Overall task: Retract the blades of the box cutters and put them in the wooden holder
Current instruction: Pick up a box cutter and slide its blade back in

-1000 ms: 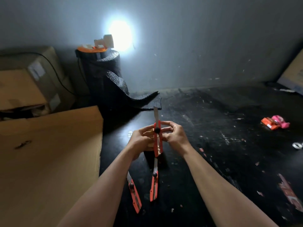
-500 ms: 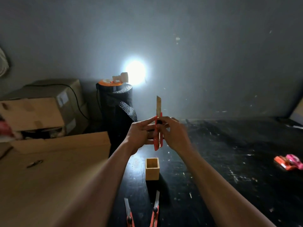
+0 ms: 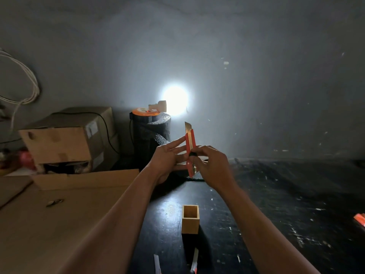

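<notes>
We are holding an orange box cutter [image 3: 190, 147] upright in both hands, the left hand [image 3: 165, 161] gripping at nine o'clock of it and the right hand [image 3: 212, 165] at three o'clock, its blade tip showing above the body. The wooden holder [image 3: 190, 219] is standing on the black counter [image 3: 276, 204] at six o'clock of the hands. Two more cutters [image 3: 194, 262] are lying nearer us.

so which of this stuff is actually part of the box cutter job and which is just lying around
For the job:
- box cutter, held in left hand and right hand, blade partly out
- wooden holder
- two more cutters at the bottom edge

Lying about:
- cardboard boxes
- black foam roll
- white cord
</notes>
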### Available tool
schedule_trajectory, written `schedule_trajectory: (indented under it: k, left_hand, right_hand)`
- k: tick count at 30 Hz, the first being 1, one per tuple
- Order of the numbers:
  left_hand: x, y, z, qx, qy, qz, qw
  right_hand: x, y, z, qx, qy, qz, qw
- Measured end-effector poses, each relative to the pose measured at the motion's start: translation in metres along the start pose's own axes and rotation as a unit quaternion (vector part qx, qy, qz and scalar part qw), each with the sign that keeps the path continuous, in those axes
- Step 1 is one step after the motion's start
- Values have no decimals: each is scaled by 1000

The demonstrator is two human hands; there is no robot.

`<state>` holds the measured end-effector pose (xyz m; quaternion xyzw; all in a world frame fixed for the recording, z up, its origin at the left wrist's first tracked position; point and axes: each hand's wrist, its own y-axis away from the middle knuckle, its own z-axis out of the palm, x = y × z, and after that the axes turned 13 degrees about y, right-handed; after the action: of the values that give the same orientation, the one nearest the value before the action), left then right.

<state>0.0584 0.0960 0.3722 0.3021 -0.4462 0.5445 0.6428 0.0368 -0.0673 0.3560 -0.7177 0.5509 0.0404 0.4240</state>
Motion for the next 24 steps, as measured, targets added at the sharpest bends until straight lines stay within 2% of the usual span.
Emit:
schedule_trajectory:
  k: [14, 20, 24]
  left_hand:
    - [14, 0, 10, 11, -45, 23, 999]
    - [15, 1, 14, 12, -54, 26, 998]
    - [16, 3, 17, 15, -68, 31, 997]
  right_hand:
    - [-4, 18, -4, -37, 9, 3, 999]
    - [-7, 18, -8, -16, 7, 32, 999]
    - [-5, 19, -5, -22, 35, 0, 999]
